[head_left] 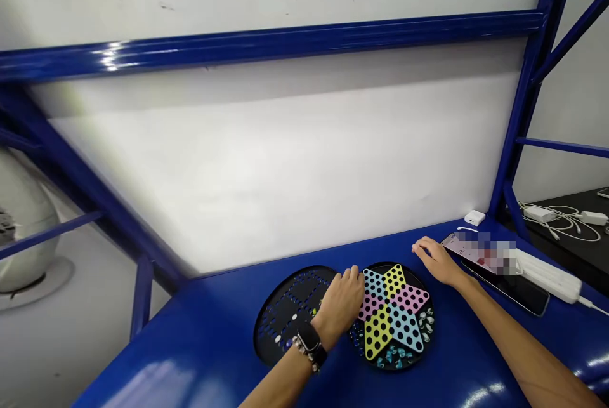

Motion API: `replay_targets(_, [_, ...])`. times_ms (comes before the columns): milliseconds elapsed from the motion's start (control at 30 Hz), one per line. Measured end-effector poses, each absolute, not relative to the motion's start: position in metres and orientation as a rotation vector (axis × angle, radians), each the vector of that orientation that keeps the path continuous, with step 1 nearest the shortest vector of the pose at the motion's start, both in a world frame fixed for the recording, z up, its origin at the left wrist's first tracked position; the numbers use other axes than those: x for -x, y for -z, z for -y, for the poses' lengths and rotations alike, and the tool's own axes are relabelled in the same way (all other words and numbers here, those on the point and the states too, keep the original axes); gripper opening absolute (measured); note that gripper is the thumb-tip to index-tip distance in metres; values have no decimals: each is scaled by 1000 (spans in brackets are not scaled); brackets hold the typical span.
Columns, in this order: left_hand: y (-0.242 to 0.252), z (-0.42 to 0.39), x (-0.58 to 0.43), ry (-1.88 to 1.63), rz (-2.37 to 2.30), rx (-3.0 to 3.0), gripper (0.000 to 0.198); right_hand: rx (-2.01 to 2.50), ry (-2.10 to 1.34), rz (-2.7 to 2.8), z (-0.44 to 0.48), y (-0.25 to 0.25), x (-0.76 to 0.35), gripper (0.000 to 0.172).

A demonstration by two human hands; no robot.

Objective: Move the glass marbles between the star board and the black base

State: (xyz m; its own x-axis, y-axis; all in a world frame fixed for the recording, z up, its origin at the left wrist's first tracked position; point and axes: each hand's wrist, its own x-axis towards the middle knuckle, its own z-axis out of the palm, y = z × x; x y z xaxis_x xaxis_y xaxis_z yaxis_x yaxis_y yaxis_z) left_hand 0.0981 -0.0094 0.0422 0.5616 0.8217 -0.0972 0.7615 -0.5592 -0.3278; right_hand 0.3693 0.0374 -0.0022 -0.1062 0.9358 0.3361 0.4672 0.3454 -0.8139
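A round black tray holds a star-shaped board with yellow, pink and light blue sections full of dark holes. White pieces and teal pieces lie in the tray around the star. To its left is a round black board with dark blue spots and a few white and yellow-green pieces. My left hand, with a watch and bracelet at the wrist, is over the gap between the two, fingers curled down at the star's left edge; its fingertips are hidden. My right hand rests beyond the star's upper right, fingers loosely bent and seemingly holding nothing.
A phone, a dark device and a white power strip lie right of my right hand. A white adapter stands behind. Blue metal bars frame the blue table before a white wall.
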Motion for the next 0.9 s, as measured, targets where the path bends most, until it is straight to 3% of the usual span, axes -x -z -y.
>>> replay_targets(167, [-30,5,-98,-271,1384,2551,22,1263,-654,1771,-37,4,-370,33])
replay_targets(600, [-22,-14,-84,-161,1414,2685,33,1233,-800,1736,-33,1,-359,45])
replay_targets(900, [-18,-17,-84,-27,1502,2734,42,1249,-738,1790,-38,9,-363,40])
